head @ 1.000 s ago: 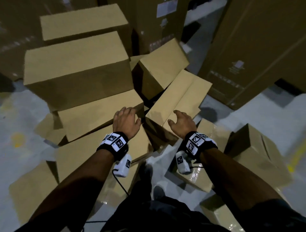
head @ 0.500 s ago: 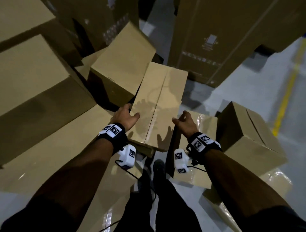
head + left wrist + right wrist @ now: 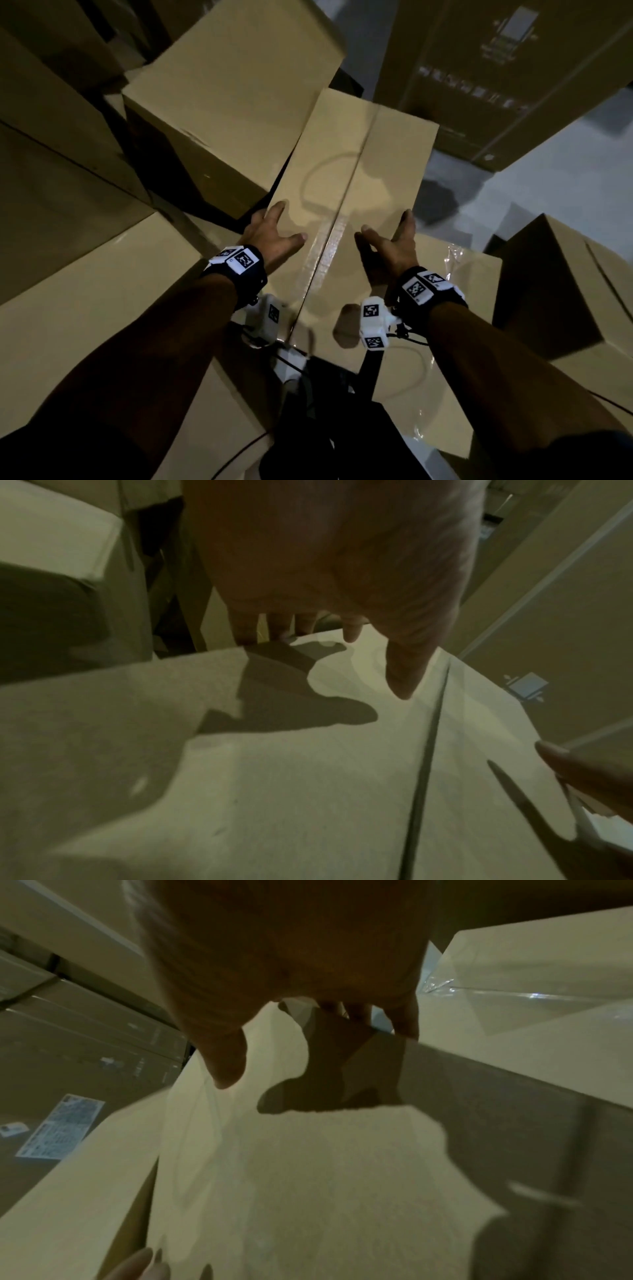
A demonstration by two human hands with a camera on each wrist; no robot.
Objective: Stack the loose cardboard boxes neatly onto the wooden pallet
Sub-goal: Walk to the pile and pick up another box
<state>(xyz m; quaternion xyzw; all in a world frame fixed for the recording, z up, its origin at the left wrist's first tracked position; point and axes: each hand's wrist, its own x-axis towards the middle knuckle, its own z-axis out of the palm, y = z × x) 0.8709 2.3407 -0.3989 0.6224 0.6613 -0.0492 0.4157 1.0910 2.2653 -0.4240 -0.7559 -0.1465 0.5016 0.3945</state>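
Observation:
A long cardboard box [image 3: 356, 164] with a taped centre seam lies lengthwise in front of me, above the pile. My left hand [image 3: 274, 233] grips its left edge, thumb on the top face and fingers curled down the side. My right hand [image 3: 387, 240] grips the right edge the same way. In the left wrist view the left hand [image 3: 342, 588] has its thumb on the box [image 3: 308, 777] top and its fingers past the edge. The right wrist view shows the right hand [image 3: 291, 961] on the box [image 3: 308, 1177] likewise. No pallet is in view.
A tilted box [image 3: 233, 85] leans against the held one's far left. Large boxes [image 3: 51, 178] and a flat one [image 3: 102, 325] crowd the left. A plastic-wrapped box [image 3: 462, 274] and another box [image 3: 565, 291] sit right. Tall cartons [image 3: 513, 68] stand behind; grey floor [image 3: 548, 171] shows between.
Both hands have moved from the tops of the pile to the long box's two side edges and taken hold. The box now sits closer and squarer to me.

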